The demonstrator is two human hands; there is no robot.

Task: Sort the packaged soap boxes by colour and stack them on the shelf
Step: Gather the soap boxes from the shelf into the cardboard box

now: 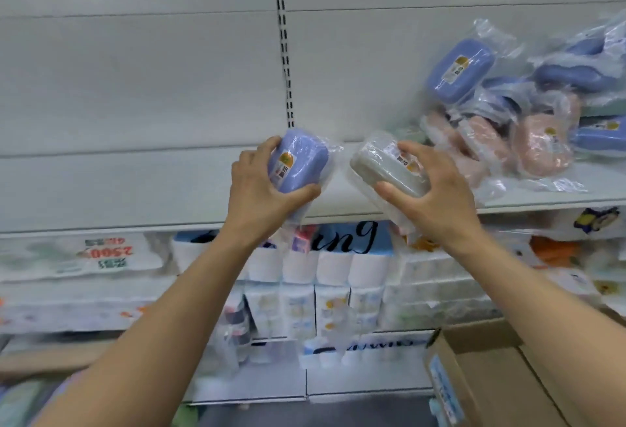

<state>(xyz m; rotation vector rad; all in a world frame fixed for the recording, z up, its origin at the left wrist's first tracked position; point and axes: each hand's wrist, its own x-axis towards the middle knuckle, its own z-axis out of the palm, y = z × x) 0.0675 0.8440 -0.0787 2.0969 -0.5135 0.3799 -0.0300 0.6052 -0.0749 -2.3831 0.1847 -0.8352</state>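
**Shelf inspection: two wrapped soap boxes in hand, mixed pile at the right end**

The white metal shelf [135,186] runs the full width of the view, backed by a white panel with a slotted black upright [284,40] near its middle. Its left half is bare white board up to the front edge.

Below the shelf's front edge sit white plastic-wrapped paper-roll multipacks [338,267], several rows deep, their print blurred. An open brown cardboard carton [501,369] stands at the lower right, below the shelf.

At the right end of the shelf lies a loose pile of soap boxes in clear plastic wrap [528,111]. Blue ones lie on top and toward the back panel; pink ones lie beneath, nearer the front edge. The pile is unsorted and the boxes overlap at angles. Some labels are visible but not legible.

The left hand [261,186] grips a blue oval soap box in clear plastic wrap [299,162], thumb under its lower end and fingers curled round its far side. The box is held tilted, above the shelf's front edge, just left of the upright.

The right hand [437,189] grips a grey-green oval soap box in clear plastic wrap [382,165], thumb on the near edge and fingers over the top. It is held tilted above the front edge, between the blue box and the pile, apart from both.
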